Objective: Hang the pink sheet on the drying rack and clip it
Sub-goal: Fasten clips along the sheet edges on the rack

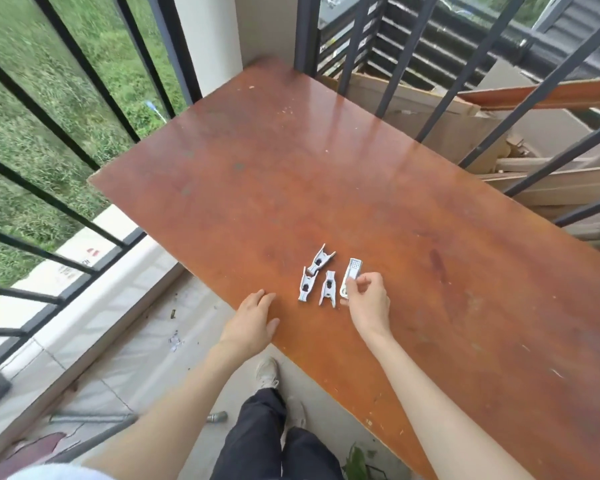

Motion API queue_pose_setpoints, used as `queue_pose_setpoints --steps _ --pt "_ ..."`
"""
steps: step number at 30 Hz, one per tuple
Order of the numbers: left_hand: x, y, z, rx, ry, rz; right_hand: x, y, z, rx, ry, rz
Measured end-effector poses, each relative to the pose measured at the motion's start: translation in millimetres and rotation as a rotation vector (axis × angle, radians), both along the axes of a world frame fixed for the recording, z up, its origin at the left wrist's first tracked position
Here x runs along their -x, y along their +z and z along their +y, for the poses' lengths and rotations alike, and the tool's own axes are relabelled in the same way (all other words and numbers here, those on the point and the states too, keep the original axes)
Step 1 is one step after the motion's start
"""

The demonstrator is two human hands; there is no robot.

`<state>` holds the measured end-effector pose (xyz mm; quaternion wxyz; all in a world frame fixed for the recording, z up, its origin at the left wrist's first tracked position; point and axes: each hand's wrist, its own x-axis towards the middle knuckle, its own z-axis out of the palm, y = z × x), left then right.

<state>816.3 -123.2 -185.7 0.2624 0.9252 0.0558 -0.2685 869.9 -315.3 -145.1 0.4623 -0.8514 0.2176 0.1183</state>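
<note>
Several pale blue-white clothes pegs lie on a reddish-brown wooden table [326,174] near its front edge. Three of them rest loose in a cluster: one peg [320,259] farthest back, one peg [306,286] at the left, one peg [328,288] in the middle. My right hand [368,301] pinches the near end of a fourth peg [352,271] at the right of the cluster. My left hand [255,318] lies flat on the table's edge, fingers apart, holding nothing. No pink sheet or drying rack is in view.
Black metal railing bars [84,74] enclose the balcony on the left and at the back, with grass beyond. Cardboard and wooden planks [551,181] are stacked behind the table on the right. My legs and a shoe [267,372] stand on the tiled floor below.
</note>
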Motion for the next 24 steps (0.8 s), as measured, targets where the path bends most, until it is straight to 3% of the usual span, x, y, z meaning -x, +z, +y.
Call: queue_pose_setpoints --steps 4,17,21,24 --pt "60.2 23.1 11.1 0.077 0.258 -0.093 15.1 30.0 26.6 -0.202 0.198 -0.084" --pt "256.8 110.4 113.5 -0.082 1.075 -0.473 135.3 82.5 204.9 -0.550 0.950 0.232" --pt "323.2 126.3 158.3 -0.138 1.399 -0.624 184.8 100.6 276.1 -0.638 1.095 0.357" --pt "364.8 133.6 195.3 -0.150 1.570 -0.662 223.8 112.9 336.9 -0.577 1.135 0.405"
